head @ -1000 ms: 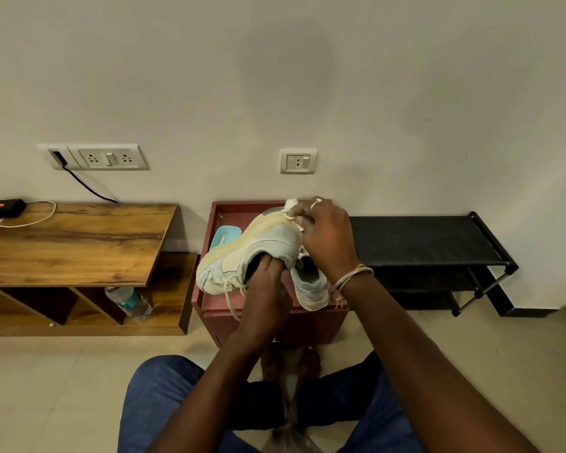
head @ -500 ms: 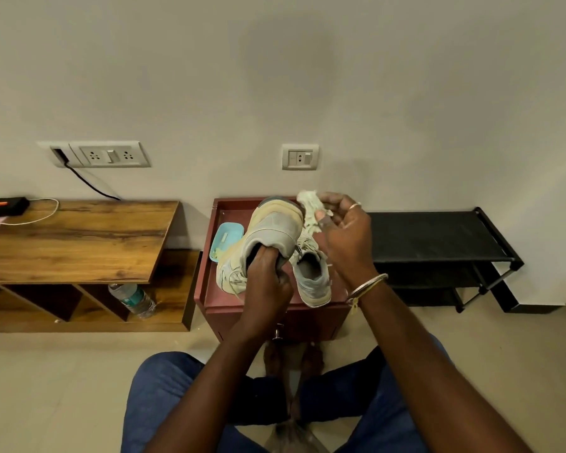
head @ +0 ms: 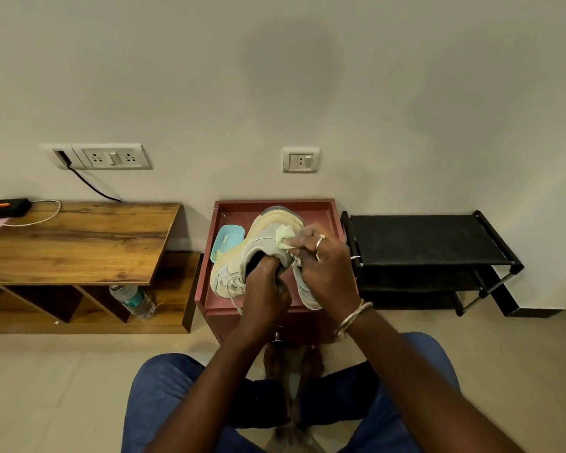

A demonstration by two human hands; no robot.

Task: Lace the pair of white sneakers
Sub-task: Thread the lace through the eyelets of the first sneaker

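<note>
I see one white sneaker (head: 265, 243) held over a red tray (head: 275, 206), long axis diagonal: toe down-left of the left fingers, heel toward the wall. The left hand (head: 265, 295) grips its collar, fingers curled inside. The right hand (head: 324, 266) pinches a pale wad (head: 285, 237), now pressed on the heel; half a second ago it was lifted clear. The other sneaker (head: 307, 292) lies under the right fingers.

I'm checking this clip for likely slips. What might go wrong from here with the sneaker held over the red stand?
1. The held sneaker hangs only from the left hand, which grips its opening; pressure from the right hand and its pale wad may twist it loose.
2. The loose lace dangling near the toe could snag on the second sneaker or the red stand rim.
</note>
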